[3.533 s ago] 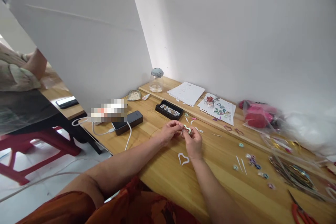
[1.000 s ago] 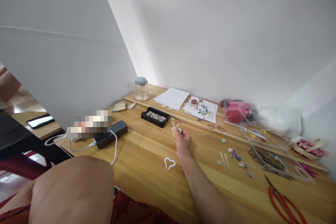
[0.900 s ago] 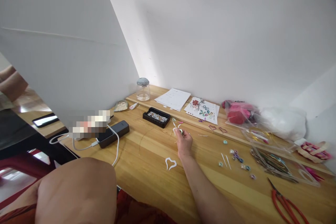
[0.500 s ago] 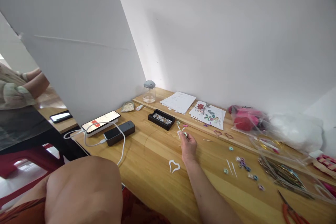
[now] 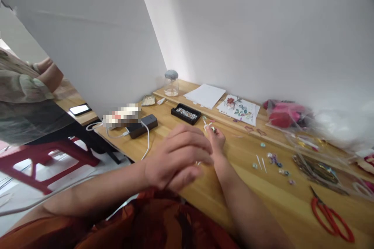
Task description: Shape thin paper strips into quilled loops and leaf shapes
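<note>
While the right hand (image 5: 217,138) pinches a small pale-green piece (image 5: 213,128), its long axis unreadable, the blurred left hand (image 5: 177,157) hovers nearer the onlooker's view of the lap side, its grip impossible to tell; the piece lies beyond it, rightward.

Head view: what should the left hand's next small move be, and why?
Probably forward, to the small pale piece at the right hand's fingertips. The right hand pinches that piece, while the left hand is raised nearer the wearer, its fingers apart from it. Blur hides whether the left holds anything.
</note>
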The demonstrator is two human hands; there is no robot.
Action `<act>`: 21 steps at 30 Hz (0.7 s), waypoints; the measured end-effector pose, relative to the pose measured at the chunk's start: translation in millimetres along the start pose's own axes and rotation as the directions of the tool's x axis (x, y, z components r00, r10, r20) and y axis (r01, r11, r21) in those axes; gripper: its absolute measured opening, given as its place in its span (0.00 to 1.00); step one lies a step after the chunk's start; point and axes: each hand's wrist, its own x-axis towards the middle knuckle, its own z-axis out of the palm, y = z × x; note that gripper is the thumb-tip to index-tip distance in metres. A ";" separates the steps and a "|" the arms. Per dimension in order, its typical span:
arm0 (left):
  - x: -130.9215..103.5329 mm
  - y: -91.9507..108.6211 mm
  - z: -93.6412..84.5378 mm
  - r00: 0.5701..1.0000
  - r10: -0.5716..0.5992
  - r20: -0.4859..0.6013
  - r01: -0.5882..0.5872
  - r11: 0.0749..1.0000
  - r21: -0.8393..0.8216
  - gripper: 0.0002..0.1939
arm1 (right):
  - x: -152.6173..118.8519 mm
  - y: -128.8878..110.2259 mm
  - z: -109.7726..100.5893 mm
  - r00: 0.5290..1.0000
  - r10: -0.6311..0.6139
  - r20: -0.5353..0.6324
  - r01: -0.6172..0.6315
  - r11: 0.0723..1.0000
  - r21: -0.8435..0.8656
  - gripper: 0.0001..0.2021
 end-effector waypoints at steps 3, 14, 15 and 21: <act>-34.2 -20.1 26.2 0.967 -0.173 0.188 0.173 0.985 0.019 0.12 | -0.2 3.1 0.0 1.000 -0.007 -0.030 0.007 1.000 0.015 0.17; -142.7 -49.6 48.8 0.794 -0.532 0.295 0.490 0.846 0.210 0.13 | -0.8 8.1 3.5 0.985 -0.132 -0.111 0.132 0.991 -0.011 0.11; -142.3 -49.5 49.5 0.805 -0.521 0.283 0.482 0.853 0.201 0.13 | -2.6 8.2 1.3 0.986 -0.134 -0.103 0.135 0.991 0.006 0.12; -142.2 -48.9 51.3 0.832 -0.505 0.231 0.476 0.863 0.173 0.10 | -23.8 8.4 -23.6 0.995 -0.096 -0.036 0.098 0.993 0.069 0.14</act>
